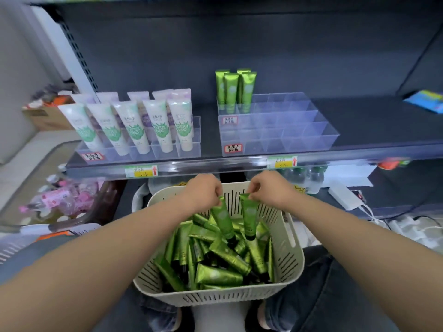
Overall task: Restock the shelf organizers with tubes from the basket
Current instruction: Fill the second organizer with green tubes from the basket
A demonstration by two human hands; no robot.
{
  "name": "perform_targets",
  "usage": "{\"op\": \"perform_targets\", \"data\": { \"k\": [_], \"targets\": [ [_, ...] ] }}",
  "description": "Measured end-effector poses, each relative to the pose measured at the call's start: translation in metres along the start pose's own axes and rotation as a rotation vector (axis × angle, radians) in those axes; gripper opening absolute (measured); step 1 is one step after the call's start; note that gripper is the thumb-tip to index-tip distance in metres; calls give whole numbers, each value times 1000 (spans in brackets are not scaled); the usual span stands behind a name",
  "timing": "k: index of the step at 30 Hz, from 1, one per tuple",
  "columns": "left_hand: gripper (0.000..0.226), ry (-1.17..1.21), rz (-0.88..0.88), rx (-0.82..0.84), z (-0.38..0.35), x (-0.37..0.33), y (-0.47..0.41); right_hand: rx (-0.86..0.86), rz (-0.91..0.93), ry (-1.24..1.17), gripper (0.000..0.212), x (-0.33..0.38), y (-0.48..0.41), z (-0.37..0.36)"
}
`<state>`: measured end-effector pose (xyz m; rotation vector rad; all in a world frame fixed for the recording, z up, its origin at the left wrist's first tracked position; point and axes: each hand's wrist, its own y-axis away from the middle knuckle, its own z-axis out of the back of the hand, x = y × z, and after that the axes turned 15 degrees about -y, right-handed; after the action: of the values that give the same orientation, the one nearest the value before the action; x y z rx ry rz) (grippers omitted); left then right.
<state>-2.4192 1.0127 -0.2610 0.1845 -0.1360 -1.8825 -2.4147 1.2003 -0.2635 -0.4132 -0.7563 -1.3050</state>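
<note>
Glossy metallic-green squeeze tubes (215, 262) with dark caps lie heaped in a cream slotted plastic basket (215, 297) set between the person's legs. Four more upright green tubes (233, 89) stand in the back-left cells of a clear acrylic divided organizer (287, 130) on the dark shelf (383, 123). The rest of its cells lie open toward the front and right. The shelf's front lip runs just above the basket's far rim. To the left, white tubes (134, 128) fill a second clear organizer (191, 144).

The left hand (203, 191) pinches one green tube (223, 218) by its crimped end, cap hanging down into the heap. The right hand (268, 188) pinches another tube (249, 216) the same way. The two hang side by side, close together, over the basket's far half.
</note>
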Motion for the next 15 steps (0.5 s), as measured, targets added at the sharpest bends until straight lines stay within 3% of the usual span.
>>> {"op": "perform_targets", "data": {
  "k": [15],
  "targets": [
    [8, -58, -27, -221, 116, -45, -24, -221, 103, -77, 4, 34, 8, 100]
  ]
}}
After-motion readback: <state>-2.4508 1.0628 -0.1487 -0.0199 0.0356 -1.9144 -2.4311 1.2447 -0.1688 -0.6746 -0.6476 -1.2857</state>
